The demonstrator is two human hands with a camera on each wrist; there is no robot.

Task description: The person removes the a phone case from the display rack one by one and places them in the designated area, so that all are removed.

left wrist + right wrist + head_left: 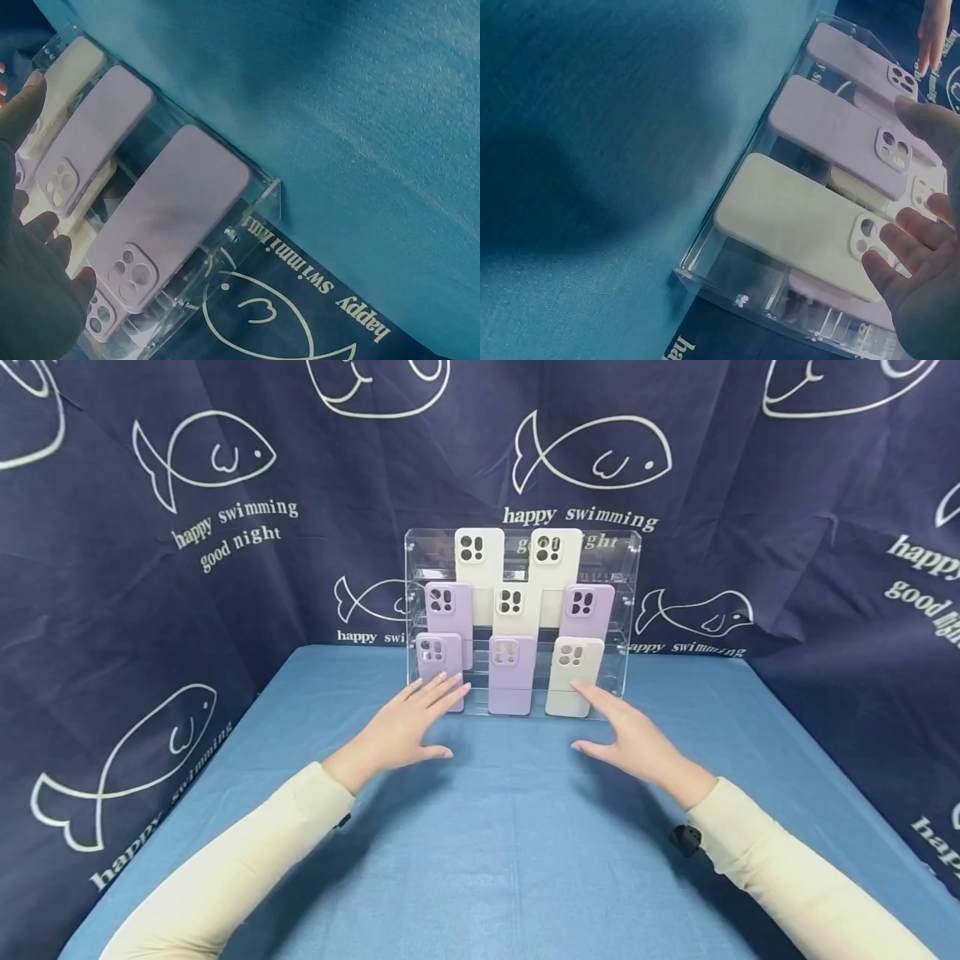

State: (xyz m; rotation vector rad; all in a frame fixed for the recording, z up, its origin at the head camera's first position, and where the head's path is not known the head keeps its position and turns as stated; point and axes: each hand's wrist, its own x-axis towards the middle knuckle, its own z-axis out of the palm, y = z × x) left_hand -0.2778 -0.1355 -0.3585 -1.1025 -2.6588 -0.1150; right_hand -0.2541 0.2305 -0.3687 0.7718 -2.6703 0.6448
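A clear tiered stand [622, 610] holds several phone cases in three rows. In its front row are a lilac case [438, 652] at left, another lilac case [512, 681] in the middle and a white case [573, 693] at right. My left hand [401, 727] is spread in front of the left lilac case, holding nothing; its fingers overlap that case in the head view. With fingers extended and thumb apart, my right hand [637, 739] is held before the white case, its fingertips overlapping it. Both hands are empty.
Behind the front row stand lilac cases [588, 618] and white cases [480, 560], up to the top tier. Blue cloth [510, 827] covers the table. A dark curtain [465, 460] with fish drawings hangs at the back and sides.
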